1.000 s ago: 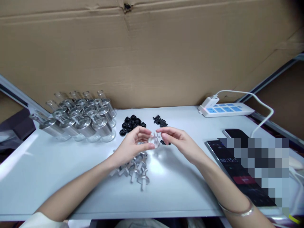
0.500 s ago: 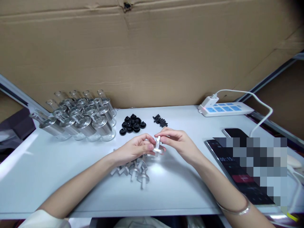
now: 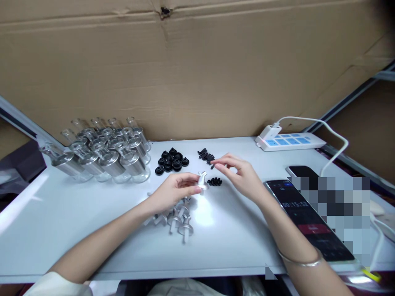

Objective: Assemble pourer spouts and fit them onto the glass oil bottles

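My left hand (image 3: 179,189) pinches a silver metal pourer spout (image 3: 203,181) between thumb and fingers, its narrow angled end upward above a round flange. My right hand (image 3: 237,172) reaches to the near edge of a pile of small black strip-like pieces (image 3: 203,153), thumb and forefinger closed on one small black piece (image 3: 212,167). Just below the right fingertips lies a cluster of tiny black round parts (image 3: 215,181). Several more silver pourer spouts (image 3: 186,231) lie below my left hand, some partly hidden by it.
Several glass bottles with metal sleeves (image 3: 132,162) stand at the back left. Black ribbed stoppers (image 3: 177,165) are heaped behind my left hand. A white power strip (image 3: 290,142) with a charger and cable sits back right. Two phones (image 3: 308,222) lie on the right; a cardboard wall (image 3: 197,82) rises behind.
My right hand has left the pourer spout and moved up and slightly right to the black strip pieces. The tiny round parts are now uncovered. My left hand still holds the spout.
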{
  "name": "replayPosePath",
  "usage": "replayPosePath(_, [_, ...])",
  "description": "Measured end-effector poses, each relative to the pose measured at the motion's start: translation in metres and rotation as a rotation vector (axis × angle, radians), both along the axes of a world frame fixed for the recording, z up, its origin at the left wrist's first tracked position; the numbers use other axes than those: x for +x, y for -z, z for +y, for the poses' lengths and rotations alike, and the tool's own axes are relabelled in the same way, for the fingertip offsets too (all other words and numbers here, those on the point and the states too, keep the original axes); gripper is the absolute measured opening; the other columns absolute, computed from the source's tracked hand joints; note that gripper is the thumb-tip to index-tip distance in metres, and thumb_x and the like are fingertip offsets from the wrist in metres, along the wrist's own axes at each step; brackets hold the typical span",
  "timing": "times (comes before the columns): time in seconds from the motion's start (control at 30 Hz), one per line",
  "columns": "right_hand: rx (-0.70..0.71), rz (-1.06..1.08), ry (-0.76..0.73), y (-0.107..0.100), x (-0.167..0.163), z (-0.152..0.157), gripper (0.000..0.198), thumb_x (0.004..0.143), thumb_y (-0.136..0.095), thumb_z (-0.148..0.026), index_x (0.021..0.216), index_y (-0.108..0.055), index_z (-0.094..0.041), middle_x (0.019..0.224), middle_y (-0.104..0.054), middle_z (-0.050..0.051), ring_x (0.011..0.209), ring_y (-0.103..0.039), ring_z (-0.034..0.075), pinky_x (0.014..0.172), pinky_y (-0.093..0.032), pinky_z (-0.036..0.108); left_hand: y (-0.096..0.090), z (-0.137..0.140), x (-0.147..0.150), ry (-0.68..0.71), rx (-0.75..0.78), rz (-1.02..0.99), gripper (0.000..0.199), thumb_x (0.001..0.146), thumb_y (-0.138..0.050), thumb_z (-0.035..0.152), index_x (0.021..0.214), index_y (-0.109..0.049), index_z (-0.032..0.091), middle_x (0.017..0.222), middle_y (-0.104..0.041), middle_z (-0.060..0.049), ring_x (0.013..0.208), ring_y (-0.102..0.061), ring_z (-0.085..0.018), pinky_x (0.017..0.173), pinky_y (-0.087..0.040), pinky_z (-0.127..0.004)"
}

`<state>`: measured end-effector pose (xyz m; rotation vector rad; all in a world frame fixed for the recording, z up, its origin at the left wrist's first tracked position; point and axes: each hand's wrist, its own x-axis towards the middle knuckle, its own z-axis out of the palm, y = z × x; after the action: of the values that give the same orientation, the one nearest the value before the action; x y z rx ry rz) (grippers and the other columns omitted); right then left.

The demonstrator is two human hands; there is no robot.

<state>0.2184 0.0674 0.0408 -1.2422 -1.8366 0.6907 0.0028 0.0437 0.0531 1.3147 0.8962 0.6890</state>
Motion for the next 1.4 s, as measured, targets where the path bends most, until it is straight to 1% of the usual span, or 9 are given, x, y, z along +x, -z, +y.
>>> replayPosePath(0.1, [0.063, -0.274, 0.052, 0.007, 0.023, 0.013, 0.018, 0.084, -0.055, -0.022, 0.088, -0.072, -0.02, 0.085, -0.064, 0.007, 0.077, -0.06, 0.02, 0.073, -0.045, 0.034, -0.001, 0.001, -0.003, 0.009, 0.003, 0.004, 0.024, 0.075, -0.069, 0.028, 0.095, -0.069, 0.014, 0.098, -0.07, -0.008, 0.095, -0.062, -0.019, 0.087, -0.044, -0.032])
replayPosePath(0.23, [-0.102, -0.459, -0.057, 0.017, 0.04, 0.02, 0.017, 0.077, -0.056, -0.014, 0.079, -0.071, -0.02, 0.084, -0.065, 0.005, 0.075, -0.062, 0.019, 0.074, -0.046, 0.032, -0.002, 0.002, -0.004, 0.008, 0.013, 0.01, 0.022, 0.076, -0.068, 0.028, 0.092, -0.069, 0.014, 0.096, -0.07, -0.007, 0.094, -0.062, -0.018, 0.087, -0.044, -0.031])
replayPosePath(0.33, [-0.223, -0.487, -0.11, 0.018, 0.042, 0.018, 0.013, 0.072, -0.058, -0.012, 0.075, -0.069, -0.019, 0.082, -0.064, 0.004, 0.074, -0.062, 0.018, 0.072, -0.047, 0.03, -0.002, 0.002, -0.004, 0.006, -0.002, 0.011, 0.021, 0.075, -0.068, 0.027, 0.092, -0.069, 0.014, 0.094, -0.07, -0.007, 0.093, -0.062, -0.018, 0.088, -0.044, -0.031])
replayPosePath(0.43, [-0.272, -0.505, -0.135, 0.016, 0.04, 0.017, 0.011, 0.068, -0.06, -0.013, 0.074, -0.067, -0.019, 0.079, -0.062, 0.003, 0.071, -0.06, 0.018, 0.069, -0.046, 0.029, -0.002, 0.002, -0.004, 0.0, -0.009, 0.004, 0.023, 0.074, -0.069, 0.028, 0.093, -0.069, 0.014, 0.093, -0.07, -0.007, 0.091, -0.062, -0.018, 0.086, -0.044, -0.031])
replayPosePath(0.7, [-0.217, -0.471, -0.185, 0.016, 0.036, 0.016, 0.012, 0.07, -0.057, -0.014, 0.076, -0.066, -0.019, 0.079, -0.059, 0.003, 0.071, -0.058, 0.017, 0.07, -0.046, 0.028, -0.005, 0.002, -0.005, -0.006, -0.011, -0.008, 0.024, 0.074, -0.071, 0.029, 0.092, -0.069, 0.014, 0.093, -0.07, -0.007, 0.088, -0.063, -0.017, 0.085, -0.045, -0.03])
replayPosePath(1.0, [-0.237, -0.486, -0.153, 0.018, 0.032, 0.016, 0.01, 0.068, -0.059, -0.015, 0.072, -0.067, -0.019, 0.073, -0.06, 0.002, 0.065, -0.057, 0.016, 0.065, -0.045, 0.028, -0.003, 0.003, -0.007, -0.02, -0.01, -0.019, 0.024, 0.075, -0.07, 0.027, 0.095, -0.069, 0.015, 0.095, -0.071, -0.007, 0.087, -0.063, -0.015, 0.084, -0.045, -0.028])
replayPosePath(1.13, [-0.233, -0.369, -0.12, 0.01, 0.034, 0.013, 0.006, 0.071, -0.059, -0.02, 0.072, -0.064, -0.019, 0.076, -0.064, 0.002, 0.07, -0.059, 0.017, 0.069, -0.046, 0.03, -0.002, 0.002, -0.007, -0.014, -0.003, -0.018, 0.024, 0.075, -0.07, 0.028, 0.095, -0.069, 0.015, 0.096, -0.071, -0.007, 0.087, -0.063, -0.015, 0.084, -0.045, -0.028])
replayPosePath(1.27, [-0.205, 0.031, -0.088, -0.004, 0.029, 0.006, 0.013, 0.073, -0.065, -0.031, 0.074, -0.061, -0.019, 0.083, -0.068, 0.005, 0.079, -0.063, 0.019, 0.078, -0.049, 0.034, -0.001, 0.002, -0.006, 0.013, -0.001, -0.022, 0.026, 0.076, -0.069, 0.03, 0.098, -0.069, 0.016, 0.099, -0.071, -0.008, 0.089, -0.062, -0.016, 0.086, -0.044, -0.03])
replayPosePath(1.4, [-0.132, 0.313, -0.118, -0.01, 0.013, -0.002, 0.02, 0.071, -0.072, -0.036, 0.075, -0.062, -0.019, 0.078, -0.066, 0.004, 0.074, -0.062, 0.017, 0.07, -0.051, 0.032, -0.001, 0.003, -0.007, 0.036, -0.003, -0.018, 0.028, 0.078, -0.068, 0.03, 0.102, -0.069, 0.017, 0.101, -0.07, -0.008, 0.092, -0.061, -0.017, 0.088, -0.043, -0.031])
